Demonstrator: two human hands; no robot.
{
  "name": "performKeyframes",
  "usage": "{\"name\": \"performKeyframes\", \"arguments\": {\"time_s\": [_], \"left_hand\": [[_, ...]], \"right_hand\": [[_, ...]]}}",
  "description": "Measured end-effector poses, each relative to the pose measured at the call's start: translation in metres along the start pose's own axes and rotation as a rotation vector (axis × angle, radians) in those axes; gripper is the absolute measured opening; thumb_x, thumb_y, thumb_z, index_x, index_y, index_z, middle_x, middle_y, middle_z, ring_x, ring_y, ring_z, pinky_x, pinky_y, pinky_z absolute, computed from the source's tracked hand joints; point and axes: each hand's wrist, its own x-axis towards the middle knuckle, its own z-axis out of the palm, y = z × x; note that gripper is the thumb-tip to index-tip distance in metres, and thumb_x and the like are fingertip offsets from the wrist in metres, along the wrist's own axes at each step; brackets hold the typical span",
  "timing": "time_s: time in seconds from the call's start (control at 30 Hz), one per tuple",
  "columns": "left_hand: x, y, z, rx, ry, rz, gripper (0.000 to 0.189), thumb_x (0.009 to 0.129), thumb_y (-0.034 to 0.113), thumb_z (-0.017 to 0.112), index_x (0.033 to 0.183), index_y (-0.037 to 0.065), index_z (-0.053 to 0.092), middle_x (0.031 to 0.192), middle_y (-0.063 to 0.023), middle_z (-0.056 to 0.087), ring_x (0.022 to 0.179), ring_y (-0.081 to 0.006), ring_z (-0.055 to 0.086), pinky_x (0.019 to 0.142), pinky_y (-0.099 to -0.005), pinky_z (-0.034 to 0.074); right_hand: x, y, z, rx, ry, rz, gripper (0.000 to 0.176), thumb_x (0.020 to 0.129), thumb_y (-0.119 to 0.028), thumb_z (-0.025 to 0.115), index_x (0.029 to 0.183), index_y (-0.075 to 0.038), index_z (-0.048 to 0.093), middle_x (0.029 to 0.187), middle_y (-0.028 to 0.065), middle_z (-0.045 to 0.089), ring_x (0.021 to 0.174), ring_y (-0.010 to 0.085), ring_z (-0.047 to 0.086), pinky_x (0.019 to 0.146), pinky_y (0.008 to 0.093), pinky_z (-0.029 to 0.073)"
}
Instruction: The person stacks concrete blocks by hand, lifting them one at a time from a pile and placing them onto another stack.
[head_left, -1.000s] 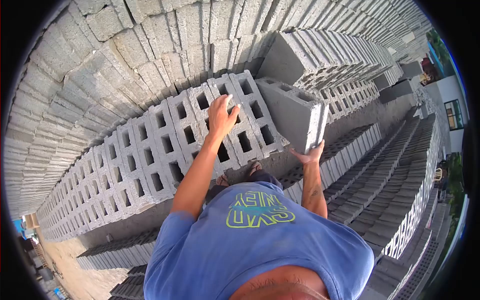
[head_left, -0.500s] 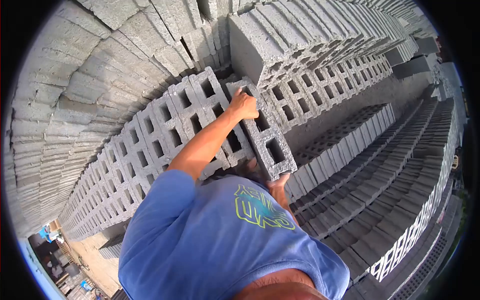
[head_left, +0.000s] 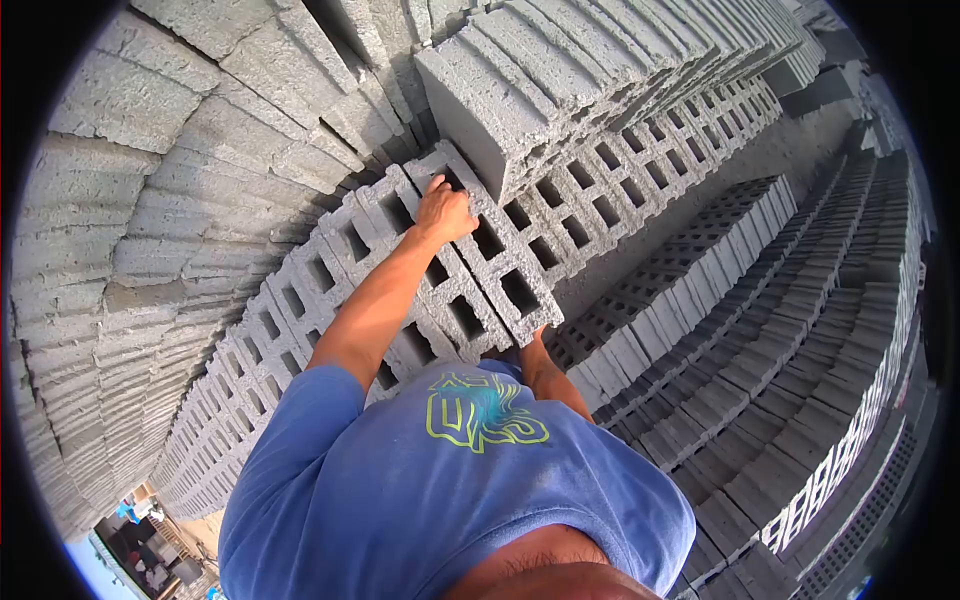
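A grey concrete hollow block (head_left: 489,262) lies lengthwise against the end of a row of like blocks (head_left: 350,250), its holes facing up. My left hand (head_left: 445,211) grips the block from above, with fingers hooked into a hole near its far end. At the near end, my right hand (head_left: 538,338) holds the block from below; most of its fingers are hidden behind it. Only a thin dark seam separates this block from the neighbouring one.
A tall stack of blocks (head_left: 570,70) rises just beyond the held block's far end. Another block wall (head_left: 150,220) stands on the left. Lower rows of blocks (head_left: 760,380) run along the right side, with a narrow gap beside a shorter row (head_left: 690,270).
Both hands have brought the hollow block left, up against the row. It was tilted with its side face showing; now its top sits nearly level with its neighbour.
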Motion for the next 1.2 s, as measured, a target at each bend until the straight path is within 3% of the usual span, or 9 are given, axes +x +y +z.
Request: {"name": "performKeyframes", "arguments": {"time_s": [0.33, 0.43, 0.5, 0.57, 0.63, 0.7, 0.8, 0.93, 1.2], "left_hand": [[0.008, -0.008, -0.009, 0.007, 0.059, 0.019, 0.029, 0.062, 0.027, 0.071, 0.062, -0.002, 0.067, 0.068, -0.0191, 0.067, 0.078, -0.0284, 0.065, 0.096, -0.0355, 0.038], [-0.004, -0.003, -0.003, 0.020, -0.058, -0.064, 0.036, 0.070, 0.032, 0.071, 0.080, -0.003, 0.070, 0.088, -0.0204, 0.069, 0.096, -0.0295, 0.062, 0.101, -0.0374, 0.036], [-0.018, -0.014, 0.009, -0.086, 0.334, 0.097, 0.049, 0.078, 0.037, 0.068, 0.107, -0.003, 0.065, 0.118, -0.0209, 0.061, 0.120, -0.0323, 0.049, 0.108, -0.0406, 0.032], [-0.062, -0.013, -0.006, -0.185, 0.411, 0.025, 0.053, 0.084, 0.036, 0.064, 0.125, 0.003, 0.056, 0.140, -0.0198, 0.043, 0.133, -0.0357, 0.035, 0.111, -0.0456, 0.028], [-0.114, -0.024, 0.003, -0.166, 0.541, -0.122, 0.054, 0.088, 0.037, 0.058, 0.133, 0.008, 0.050, 0.145, -0.0193, 0.037, 0.135, -0.0362, 0.032, 0.110, -0.0511, 0.025], [-0.169, -0.030, 0.039, -0.086, 0.527, -0.291, 0.055, 0.090, 0.039, 0.056, 0.136, 0.010, 0.047, 0.147, -0.0190, 0.033, 0.137, -0.0364, 0.030, 0.110, -0.0540, 0.023], [-0.203, -0.026, 0.051, -0.016, 0.477, -0.432, 0.057, 0.094, 0.044, 0.047, 0.142, 0.016, 0.041, 0.152, -0.0159, 0.027, 0.141, -0.0339, 0.023, 0.110, -0.0586, 0.017], [-0.204, -0.026, 0.050, -0.049, 0.491, -0.447, 0.056, 0.095, 0.047, 0.042, 0.142, 0.017, 0.042, 0.152, -0.0136, 0.028, 0.142, -0.0304, 0.021, 0.112, -0.0563, 0.014], [-0.204, -0.025, 0.053, -0.020, 0.520, -0.470, 0.054, 0.094, 0.047, 0.045, 0.140, 0.021, 0.044, 0.151, -0.0099, 0.031, 0.141, -0.0278, 0.024, 0.113, -0.0533, 0.016]], "right_hand": [[0.019, 0.008, 0.002, -0.093, 0.054, 0.046, 0.051, 0.093, -0.045, 0.044, 0.123, -0.006, 0.057, 0.122, 0.0131, 0.060, 0.107, 0.0292, 0.059, 0.093, 0.0467, 0.048], [0.020, 0.001, -0.004, -0.168, 0.094, 0.058, 0.051, 0.093, -0.045, 0.044, 0.123, -0.006, 0.057, 0.123, 0.0128, 0.060, 0.108, 0.0285, 0.059, 0.094, 0.0460, 0.048], [0.026, -0.017, -0.015, -0.271, 0.161, 0.063, 0.051, 0.093, -0.045, 0.044, 0.123, -0.006, 0.057, 0.123, 0.0125, 0.060, 0.108, 0.0280, 0.059, 0.095, 0.0455, 0.047], [0.032, -0.051, -0.039, -0.436, 0.299, -0.041, 0.050, 0.094, -0.045, 0.045, 0.123, -0.006, 0.057, 0.124, 0.0123, 0.060, 0.109, 0.0275, 0.059, 0.095, 0.0451, 0.047], [-0.014, -0.101, 0.021, -0.783, 0.516, -0.387, 0.052, 0.094, -0.044, 0.046, 0.123, -0.002, 0.056, 0.122, 0.0127, 0.061, 0.110, 0.0234, 0.058, 0.097, 0.0370, 0.045], [-0.038, -0.122, 0.088, -0.712, 0.201, -0.753, 0.056, 0.095, -0.045, 0.046, 0.122, 0.004, 0.055, 0.120, 0.0150, 0.062, 0.114, 0.0230, 0.057, 0.101, 0.0336, 0.039], [-0.092, -0.115, 0.227, -0.923, -0.257, -0.690, 0.068, 0.096, -0.051, 0.043, 0.127, 0.009, 0.049, 0.124, 0.0206, 0.059, 0.121, 0.0275, 0.052, 0.108, 0.0385, 0.030], [-0.098, -0.080, 0.339, -0.916, -0.285, -0.559, 0.075, 0.086, -0.047, 0.063, 0.127, 0.013, 0.046, 0.127, 0.0265, 0.054, 0.119, 0.0315, 0.053, 0.105, 0.0404, 0.035], [-0.080, -0.074, 0.366, -0.645, -0.307, -0.463, 0.054, 0.073, -0.019, 0.080, 0.110, 0.011, 0.054, 0.097, 0.0151, 0.060, 0.076, 0.0230, 0.057, 0.067, 0.0383, 0.046]]}}
